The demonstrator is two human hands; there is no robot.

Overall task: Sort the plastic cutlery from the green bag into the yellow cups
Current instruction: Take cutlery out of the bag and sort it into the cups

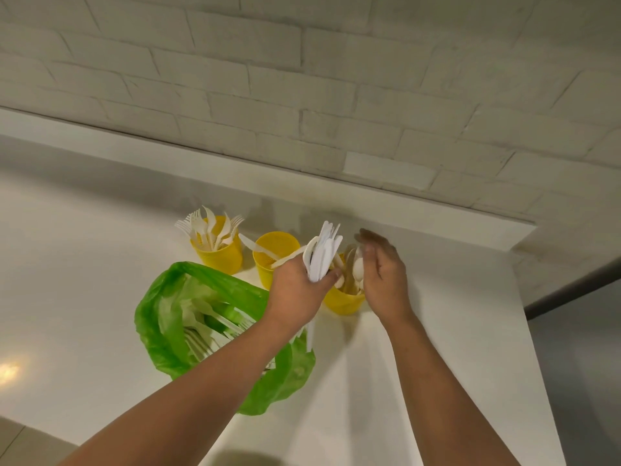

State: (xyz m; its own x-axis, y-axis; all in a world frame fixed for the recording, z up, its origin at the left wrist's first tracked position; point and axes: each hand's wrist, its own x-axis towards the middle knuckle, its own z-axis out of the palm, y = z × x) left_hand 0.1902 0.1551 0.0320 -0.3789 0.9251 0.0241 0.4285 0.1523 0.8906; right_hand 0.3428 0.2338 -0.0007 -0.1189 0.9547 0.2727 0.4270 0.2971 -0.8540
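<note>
Three yellow cups stand in a row on the white counter. The left cup (220, 255) holds several white forks. A single knife leans in the middle cup (268, 264). Spoons fill the right cup (342, 302). My left hand (297, 290) grips a bundle of white plastic cutlery (322, 255), mostly knives, upright between the middle and right cups. My right hand (383, 274) hovers over the right cup with fingers spread, holding nothing that I can see. The green bag (168, 317) lies open in front of the cups, with more white cutlery inside.
A white brick wall (336, 95) rises behind a raised ledge at the back of the counter (84, 264). The counter ends at its right edge (524, 331), with a grey floor beyond. A light glare shows at the far left.
</note>
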